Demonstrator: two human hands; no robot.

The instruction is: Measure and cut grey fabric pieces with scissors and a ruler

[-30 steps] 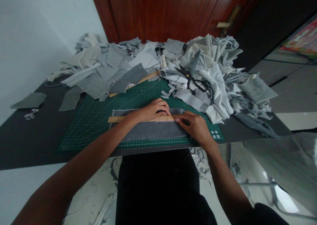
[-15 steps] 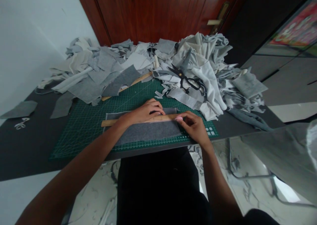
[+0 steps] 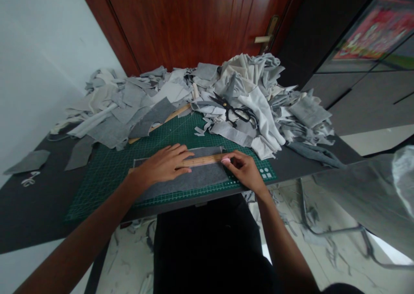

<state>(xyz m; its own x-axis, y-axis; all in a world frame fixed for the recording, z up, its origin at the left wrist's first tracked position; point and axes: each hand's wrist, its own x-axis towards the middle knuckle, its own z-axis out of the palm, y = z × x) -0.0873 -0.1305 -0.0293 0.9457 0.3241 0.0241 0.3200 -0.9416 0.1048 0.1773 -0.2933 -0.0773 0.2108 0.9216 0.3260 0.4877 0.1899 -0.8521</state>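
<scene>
A wooden ruler (image 3: 207, 159) lies across a grey piece of fabric (image 3: 197, 178) on the green cutting mat (image 3: 106, 175). My left hand (image 3: 165, 163) rests flat over the ruler's left half, fingers stretched out and thumb apart along its near edge. At the ruler's right end, my right hand (image 3: 243, 169) is closed in a pinch on a small pink piece, which looks like tailor's chalk (image 3: 225, 160). The fabric lies flat, and its left part is partly covered by my left hand and wrist.
Heaped grey and white fabric scraps (image 3: 129, 108) line the back of the dark table (image 3: 26, 216). Black-handled scissors (image 3: 231, 108) lie on the pile. Another curved wooden strip (image 3: 176, 113) shows beneath scraps. A door (image 3: 181, 22) stands behind; a grey cloth (image 3: 362, 190) hangs at right.
My left hand has slid left along the ruler and flattened, its fingers now stretched out. My right hand keeps its pinch at the ruler's right end. The camera view has shifted slightly.
</scene>
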